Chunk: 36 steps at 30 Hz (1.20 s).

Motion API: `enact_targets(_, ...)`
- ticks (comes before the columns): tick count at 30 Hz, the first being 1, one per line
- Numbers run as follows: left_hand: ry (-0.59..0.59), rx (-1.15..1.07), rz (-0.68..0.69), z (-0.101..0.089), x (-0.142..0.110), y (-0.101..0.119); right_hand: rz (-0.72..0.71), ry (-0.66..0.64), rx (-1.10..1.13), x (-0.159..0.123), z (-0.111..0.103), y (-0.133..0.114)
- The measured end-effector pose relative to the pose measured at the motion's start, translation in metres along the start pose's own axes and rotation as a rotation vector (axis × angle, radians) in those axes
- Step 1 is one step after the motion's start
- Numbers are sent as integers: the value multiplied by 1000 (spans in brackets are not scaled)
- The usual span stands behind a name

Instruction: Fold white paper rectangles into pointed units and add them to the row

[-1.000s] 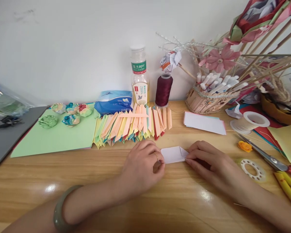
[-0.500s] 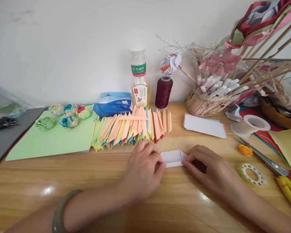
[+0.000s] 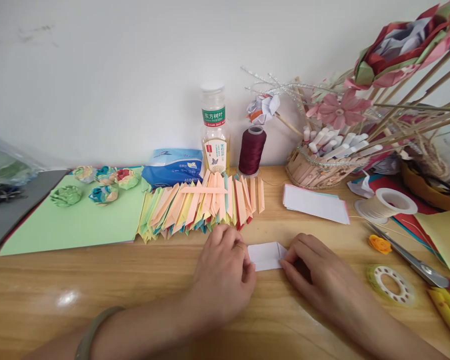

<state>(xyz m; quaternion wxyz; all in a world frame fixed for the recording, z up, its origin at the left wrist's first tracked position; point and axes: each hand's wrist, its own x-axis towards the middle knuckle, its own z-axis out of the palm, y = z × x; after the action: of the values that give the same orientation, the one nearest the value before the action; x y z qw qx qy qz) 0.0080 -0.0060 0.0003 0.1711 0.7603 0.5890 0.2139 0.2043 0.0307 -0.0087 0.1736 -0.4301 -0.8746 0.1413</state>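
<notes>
Head view shows a person's two hands working on one small white paper (image 3: 264, 256) near the middle of the desk (image 3: 135, 280), in front of a crowded row of folded paper strips (image 3: 195, 205). The left hand (image 3: 225, 277) has thumb and finger pinched together on the paper's left end; the right hand (image 3: 320, 272) is clamped with its fingertips on the right end, where a slanting fold narrows the corner. A crease line runs along the lower part of the sheet, and whether the paper rests flat or is lifted slightly is hard to tell. The step in hand looks like setting this lengthwise fold. To do it well, I would keep both ends level and pull only lightly, so the sheet stays taut without skewing. The lower edge should run parallel to the upper one before any pressure goes on; then a fingertip pressed from one end to the other against the desk would sharpen the crease. The slanted corner deserves care, since its extra layers could spring open or shift under the right thumb. The stack of paper rectangles (image 3: 317, 204) lies behind the right hand, well apart from the fold.
</notes>
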Motion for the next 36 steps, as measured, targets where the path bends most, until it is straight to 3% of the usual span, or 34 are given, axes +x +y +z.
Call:
enact_targets(11,-8,46,48,0,0,0,-8,-30,14,1,-3,2)
enact_targets(14,11,76,121,-1,-2,-1,-10,-55,46,2,-6,3)
enact_targets(20,149,167,320,8,-6,-5,-129,-113,1,1,-14,5)
enact_targets(25,237,283,408,16,-9,-11,-385,-188,-24,3,-26,19)
enact_targets(31,189,433,589,1,-16,-12,-414,-338,40,9,-40,26)
enact_targets(36,139,459,606,-13,-17,-10,-367,-342,64,8,-44,24)
